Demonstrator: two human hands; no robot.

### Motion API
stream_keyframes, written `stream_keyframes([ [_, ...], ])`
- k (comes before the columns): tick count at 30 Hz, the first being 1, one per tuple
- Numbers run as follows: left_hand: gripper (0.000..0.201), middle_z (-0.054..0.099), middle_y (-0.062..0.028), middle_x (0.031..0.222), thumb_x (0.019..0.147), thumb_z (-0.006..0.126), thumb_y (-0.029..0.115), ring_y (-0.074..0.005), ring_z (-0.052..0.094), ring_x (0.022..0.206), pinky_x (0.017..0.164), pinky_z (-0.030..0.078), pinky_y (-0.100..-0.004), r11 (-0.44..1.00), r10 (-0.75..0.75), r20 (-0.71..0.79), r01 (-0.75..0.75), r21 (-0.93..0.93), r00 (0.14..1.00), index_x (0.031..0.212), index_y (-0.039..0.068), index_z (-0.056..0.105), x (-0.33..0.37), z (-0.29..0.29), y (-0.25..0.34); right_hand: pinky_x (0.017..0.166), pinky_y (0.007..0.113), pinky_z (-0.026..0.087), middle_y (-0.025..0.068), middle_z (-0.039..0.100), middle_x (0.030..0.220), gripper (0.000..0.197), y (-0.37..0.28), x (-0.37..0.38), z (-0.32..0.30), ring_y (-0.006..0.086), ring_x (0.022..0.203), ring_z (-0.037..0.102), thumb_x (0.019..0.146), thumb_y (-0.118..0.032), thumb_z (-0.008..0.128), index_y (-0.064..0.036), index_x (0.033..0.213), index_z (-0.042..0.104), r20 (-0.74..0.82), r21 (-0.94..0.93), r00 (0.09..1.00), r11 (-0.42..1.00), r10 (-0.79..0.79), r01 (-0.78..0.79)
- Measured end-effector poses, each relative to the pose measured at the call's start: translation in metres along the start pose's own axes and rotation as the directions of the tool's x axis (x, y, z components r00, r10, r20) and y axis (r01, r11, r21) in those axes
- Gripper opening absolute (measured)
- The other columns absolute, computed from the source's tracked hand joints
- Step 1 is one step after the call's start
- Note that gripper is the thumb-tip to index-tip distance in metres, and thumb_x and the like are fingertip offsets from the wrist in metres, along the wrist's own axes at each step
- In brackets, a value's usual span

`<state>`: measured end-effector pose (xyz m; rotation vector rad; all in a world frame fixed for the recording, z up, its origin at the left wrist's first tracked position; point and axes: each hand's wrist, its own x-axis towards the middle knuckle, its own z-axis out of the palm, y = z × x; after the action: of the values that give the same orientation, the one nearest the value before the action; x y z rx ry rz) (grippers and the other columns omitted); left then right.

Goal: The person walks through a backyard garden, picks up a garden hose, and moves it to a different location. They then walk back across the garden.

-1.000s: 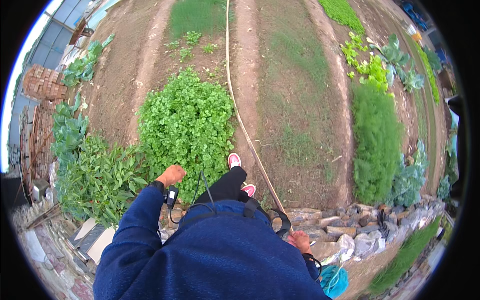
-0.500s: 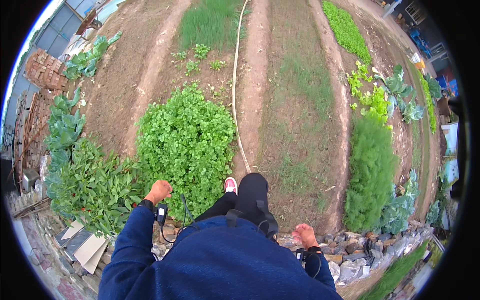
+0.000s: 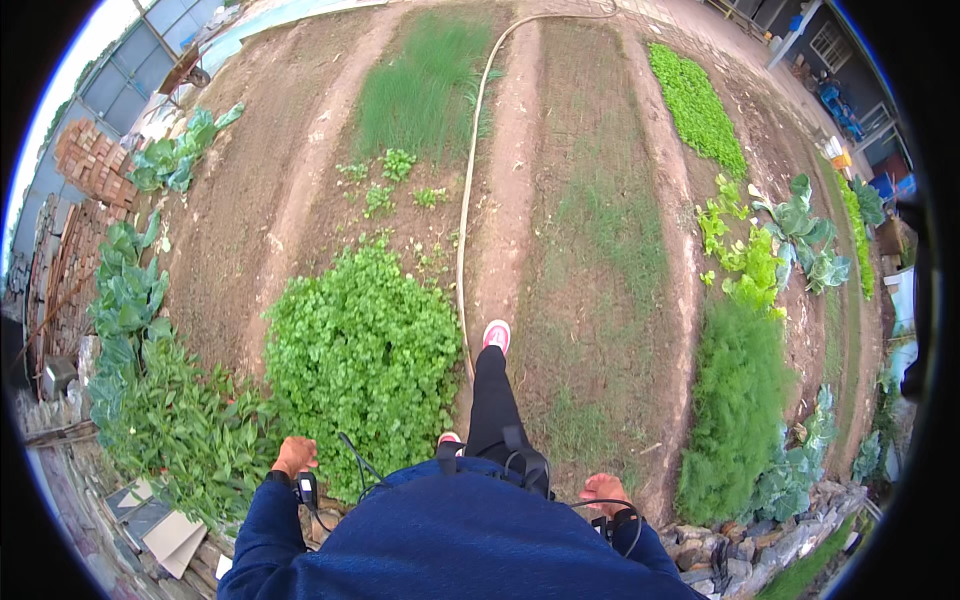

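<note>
My left hand (image 3: 295, 455) hangs by my side in a loose fist, close to the edge of a dense leafy green bed (image 3: 362, 360). Nothing shows in its fingers. My right hand (image 3: 605, 488) is low on the other side with its fingers curled in, above the soil, and it too appears to hold nothing. Small black devices with cables sit at both wrists. Between the hands, one pink shoe (image 3: 496, 336) is planted forward on the narrow dirt path (image 3: 500, 240); the other shoe is partly hidden behind my body.
A pale hose (image 3: 464, 230) runs along the path's left side. Feathery green plants (image 3: 735, 410) grow at right, pepper-like plants (image 3: 190, 425) at left. Stones (image 3: 780, 550) edge the near side. Stacked bricks (image 3: 92, 160) and a wheelbarrow (image 3: 183, 72) stand far left.
One leg has stepped forward along the path, and the view now reaches farther up the garden. Both hands appear lower in the picture and stay empty.
</note>
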<state>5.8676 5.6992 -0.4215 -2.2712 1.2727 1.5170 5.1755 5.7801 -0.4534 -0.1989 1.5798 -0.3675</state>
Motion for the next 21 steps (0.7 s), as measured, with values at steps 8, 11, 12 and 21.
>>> stream_keyframes([
  [8,0.024,0.062,-0.0045,0.072,0.085,0.05,0.026,-0.0144,0.063,0.066,0.05,0.048,-0.0282,0.927,-0.193,-0.024,0.175,-0.331,0.981,0.08,0.004,0.058,0.084,-0.072,0.229,0.061,0.031,0.049,-0.0002,0.059,0.08,0.006,-0.227,0.085,-0.006,0.0162,0.074,0.062,0.083,-0.012,0.058,-0.0108,0.088,0.054,-0.006,-0.03,1.0,0.999,-0.011,0.011],
  [11,0.023,0.061,-0.0039,0.069,0.084,0.052,0.026,-0.0146,0.061,0.061,0.051,0.047,-0.0294,0.948,-0.173,-0.054,0.152,-0.278,0.983,0.082,0.004,0.058,0.091,-0.097,0.282,0.066,0.032,0.049,-0.0016,0.058,0.082,0.007,-0.31,0.093,-0.007,0.0164,0.078,0.062,0.083,-0.014,0.058,-0.0122,0.09,0.054,-0.004,-0.084,0.997,0.994,-0.077,0.076],
  [12,0.023,0.061,-0.0041,0.068,0.084,0.053,0.026,-0.0149,0.061,0.061,0.051,0.047,-0.0295,0.946,-0.187,-0.051,0.165,-0.28,0.981,0.082,0.004,0.058,0.094,-0.101,0.293,0.067,0.033,0.049,-0.002,0.058,0.083,0.008,-0.333,0.094,-0.01,0.0163,0.078,0.062,0.083,-0.014,0.058,-0.0125,0.09,0.054,-0.008,-0.097,0.994,0.989,-0.111,0.11],
  [21,0.017,0.061,-0.0039,0.068,0.084,0.054,0.022,-0.0165,0.064,0.065,0.054,0.051,-0.0339,0.948,-0.265,0.021,0.265,-0.176,0.964,0.084,0.005,0.058,0.155,-0.139,0.363,0.068,0.034,0.048,-0.0016,0.058,0.086,0.007,-0.45,0.137,-0.008,0.0176,0.081,0.062,0.083,-0.013,0.057,-0.0124,0.089,0.055,0.037,-0.087,0.993,0.99,-0.108,0.111],
])
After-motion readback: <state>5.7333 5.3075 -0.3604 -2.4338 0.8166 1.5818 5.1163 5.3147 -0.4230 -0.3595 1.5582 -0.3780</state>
